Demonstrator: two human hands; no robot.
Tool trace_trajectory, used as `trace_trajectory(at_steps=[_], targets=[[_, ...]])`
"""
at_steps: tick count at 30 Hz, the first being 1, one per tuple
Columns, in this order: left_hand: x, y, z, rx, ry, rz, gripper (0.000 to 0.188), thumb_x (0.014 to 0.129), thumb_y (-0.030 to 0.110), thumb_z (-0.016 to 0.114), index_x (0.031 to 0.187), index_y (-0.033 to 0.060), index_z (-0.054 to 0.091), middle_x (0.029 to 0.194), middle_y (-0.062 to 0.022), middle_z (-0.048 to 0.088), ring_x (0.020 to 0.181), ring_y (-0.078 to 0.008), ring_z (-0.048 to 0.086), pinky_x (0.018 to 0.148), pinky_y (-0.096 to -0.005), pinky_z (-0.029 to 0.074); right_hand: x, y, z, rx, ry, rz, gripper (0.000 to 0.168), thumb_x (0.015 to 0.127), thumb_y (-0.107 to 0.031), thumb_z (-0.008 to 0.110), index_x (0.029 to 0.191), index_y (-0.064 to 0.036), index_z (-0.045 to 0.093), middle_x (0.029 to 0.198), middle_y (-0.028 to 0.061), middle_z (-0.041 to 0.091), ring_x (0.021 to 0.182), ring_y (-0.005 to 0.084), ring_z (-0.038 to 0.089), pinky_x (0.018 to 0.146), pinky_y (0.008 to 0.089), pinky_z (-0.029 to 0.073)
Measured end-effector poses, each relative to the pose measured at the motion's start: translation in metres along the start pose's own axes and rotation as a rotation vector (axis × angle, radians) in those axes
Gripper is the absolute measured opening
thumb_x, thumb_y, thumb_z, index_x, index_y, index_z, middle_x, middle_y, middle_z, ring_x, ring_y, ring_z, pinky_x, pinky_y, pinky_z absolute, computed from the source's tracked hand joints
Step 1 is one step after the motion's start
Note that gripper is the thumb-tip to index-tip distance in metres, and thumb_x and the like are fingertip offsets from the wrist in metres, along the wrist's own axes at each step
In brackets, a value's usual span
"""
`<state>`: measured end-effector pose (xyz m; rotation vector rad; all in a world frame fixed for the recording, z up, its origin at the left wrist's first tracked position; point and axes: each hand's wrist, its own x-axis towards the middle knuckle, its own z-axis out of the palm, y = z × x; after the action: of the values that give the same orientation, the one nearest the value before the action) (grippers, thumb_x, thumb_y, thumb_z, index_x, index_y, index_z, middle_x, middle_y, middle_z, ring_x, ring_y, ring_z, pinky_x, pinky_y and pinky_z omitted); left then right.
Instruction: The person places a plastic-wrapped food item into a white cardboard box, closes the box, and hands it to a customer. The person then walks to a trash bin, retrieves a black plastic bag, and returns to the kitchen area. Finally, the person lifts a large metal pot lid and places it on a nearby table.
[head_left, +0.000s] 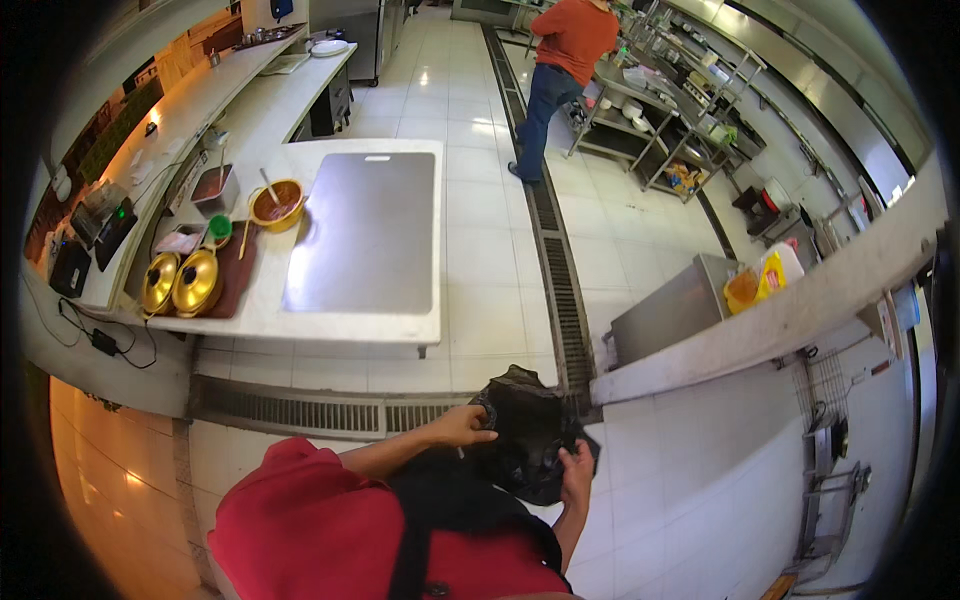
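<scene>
A black plastic bag hangs in front of my body, dark and crumpled, with its upper edge bunched. My left hand pinches its left side between thumb and fingers. On the right, my right hand grips the opposite edge. The bag sits over the white tiled floor, near where two drain grates meet. Its contents, if any, cannot be seen.
A white counter ahead carries a metal board, a yellow bowl of sauce and gold lidded pots. Along the floor runs a drain grate. A person in orange stands beyond, beside metal shelving. A low wall borders the right.
</scene>
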<state>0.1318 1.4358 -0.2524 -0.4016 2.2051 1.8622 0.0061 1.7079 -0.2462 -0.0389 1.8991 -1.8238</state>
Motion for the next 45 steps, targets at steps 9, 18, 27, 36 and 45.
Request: trace_trajectory(at_steps=[9, 18, 27, 36, 45], targets=[[0.262, 0.075, -0.074, -0.308, 0.108, -0.035, 0.01, 0.086, 0.008, 0.065, 0.091, -0.0008, 0.063, 0.082, -0.007, 0.067, 0.077, -0.0126, 0.057, 0.072, -0.0285, 0.045, 0.238, -0.08, -0.058, -0.001, 0.107, -0.024, 0.015, 0.097, -0.013, 0.061, 0.103, 0.0, 0.059, 0.095, 0.0056, 0.067, 0.087, 0.0117, 0.061, 0.081, 0.0284, 0.049], [0.502, 0.162, -0.168, -0.71, 0.362, -0.147, 0.032, 0.074, -0.006, 0.047, 0.103, 0.0002, 0.06, 0.09, -0.0104, 0.069, 0.084, -0.0189, 0.063, 0.077, -0.0304, 0.049, 0.581, -0.195, -0.067, -0.313, -0.096, 0.081, 0.028, 0.099, -0.026, 0.059, 0.098, 0.0, 0.067, 0.087, 0.001, 0.065, 0.078, 0.01, 0.055, 0.073, 0.0288, 0.046], [0.643, 0.202, -0.316, -0.837, 0.792, -0.116, 0.018, 0.091, 0.018, 0.069, 0.099, 0.0047, 0.06, 0.075, -0.0008, 0.058, 0.067, -0.0097, 0.053, 0.062, -0.0251, 0.042, 0.904, -0.338, 0.096, -0.462, -0.495, -0.205, 0.02, 0.09, -0.008, 0.061, 0.107, 0.003, 0.059, 0.089, 0.0046, 0.063, 0.082, 0.0113, 0.057, 0.075, 0.0305, 0.048], [0.813, 0.233, -0.575, -0.732, 0.887, -0.026, 0.021, 0.094, 0.025, 0.066, 0.091, 0.005, 0.062, 0.069, -0.0004, 0.059, 0.064, -0.0093, 0.053, 0.062, -0.0252, 0.039, 1.108, -0.388, 0.29, -0.377, -0.604, -0.079, 0.028, 0.088, -0.015, 0.07, 0.11, 0.0, 0.061, 0.092, 0.0034, 0.064, 0.082, 0.0107, 0.058, 0.077, 0.0289, 0.049], [1.023, 0.3, -0.828, -0.475, 0.718, -0.042, 0.028, 0.099, 0.032, 0.059, 0.098, 0.004, 0.063, 0.07, -0.0053, 0.064, 0.069, -0.0119, 0.058, 0.069, -0.0277, 0.044, 1.347, -0.47, 0.384, -0.507, -0.268, -0.063, 0.036, 0.093, -0.036, 0.068, 0.081, -0.002, 0.068, 0.069, 0.0021, 0.059, 0.068, 0.0097, 0.055, 0.062, 0.0271, 0.044]])
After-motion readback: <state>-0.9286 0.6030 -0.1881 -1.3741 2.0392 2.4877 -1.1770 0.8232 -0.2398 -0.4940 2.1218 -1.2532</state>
